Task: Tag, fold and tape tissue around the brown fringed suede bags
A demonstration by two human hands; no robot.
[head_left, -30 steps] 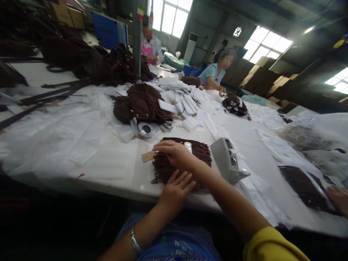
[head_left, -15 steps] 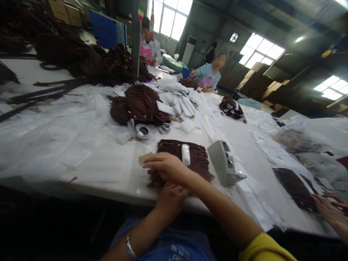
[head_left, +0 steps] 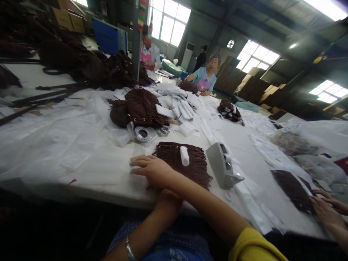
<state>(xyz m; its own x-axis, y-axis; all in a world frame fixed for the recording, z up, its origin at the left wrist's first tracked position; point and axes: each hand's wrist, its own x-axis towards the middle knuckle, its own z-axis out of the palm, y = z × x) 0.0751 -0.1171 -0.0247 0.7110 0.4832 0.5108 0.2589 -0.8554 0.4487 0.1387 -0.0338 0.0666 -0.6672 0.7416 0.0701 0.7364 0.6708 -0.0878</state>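
A dark brown fringed bag [head_left: 174, 154] lies flat at the table's near edge, with a white wrapped piece [head_left: 185, 156] on top of it. My right hand [head_left: 154, 170] reaches across to the bag's left side, palm down, its fingers stretched out and slightly apart. Under its fingertips lies a brown card tag [head_left: 137, 158], partly covered. My left hand [head_left: 169, 199] is beneath my right forearm at the bag's near edge. Its fingers are hidden, so I cannot make out what they touch. To the bag's right stands a grey tape dispenser [head_left: 223, 165].
Behind the bag sit another brown fringed bag [head_left: 144, 107], a coiled strap [head_left: 141, 134] in plastic and white packets [head_left: 176, 99]. Plastic sheets [head_left: 67, 134] cover the left side. At right, another person's hands [head_left: 326, 206] touch a brown fringed piece [head_left: 292, 188]. Two people work across the table.
My right hand has slid left over the card tag, covering more of it. My left hand has moved further under my right forearm. The view has shifted slightly.
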